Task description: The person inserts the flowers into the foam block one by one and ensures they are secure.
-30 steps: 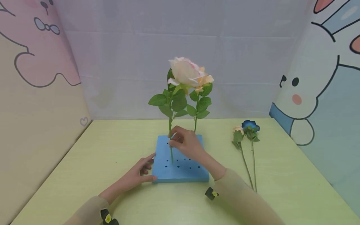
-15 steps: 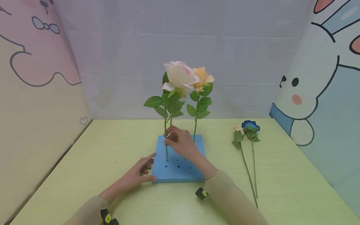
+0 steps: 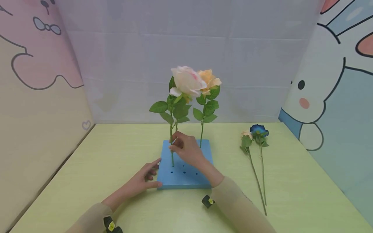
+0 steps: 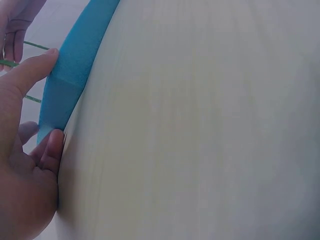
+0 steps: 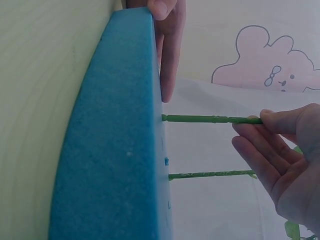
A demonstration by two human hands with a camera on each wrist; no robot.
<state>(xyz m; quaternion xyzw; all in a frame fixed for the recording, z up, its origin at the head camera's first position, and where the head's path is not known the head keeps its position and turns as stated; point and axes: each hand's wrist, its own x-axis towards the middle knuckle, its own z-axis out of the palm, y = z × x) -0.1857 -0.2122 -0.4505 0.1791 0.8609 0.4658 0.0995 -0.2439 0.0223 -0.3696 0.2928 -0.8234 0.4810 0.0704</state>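
Observation:
My right hand pinches the green stem of a pale pink rose between thumb and fingers. The rose stands nearly upright, its lower end at a hole in the blue foam board; how deep it goes cannot be seen. With its thumb by the near corner and a finger against the side, my left hand touches the board's left edge. Behind, a yellow rose stands in the board. Another stem shows behind the pink rose, its bloom mostly hidden.
To the board's right, a blue rose and a cream rose lie on the pale yellow-green table, stems toward the front. Several small holes dot the board. Cloth walls enclose the table's back and sides.
The right hand has carried the pink rose left and down, bringing its stem end to a hole. Since half a second ago the bloom has sunk slightly. The left hand has stayed put.

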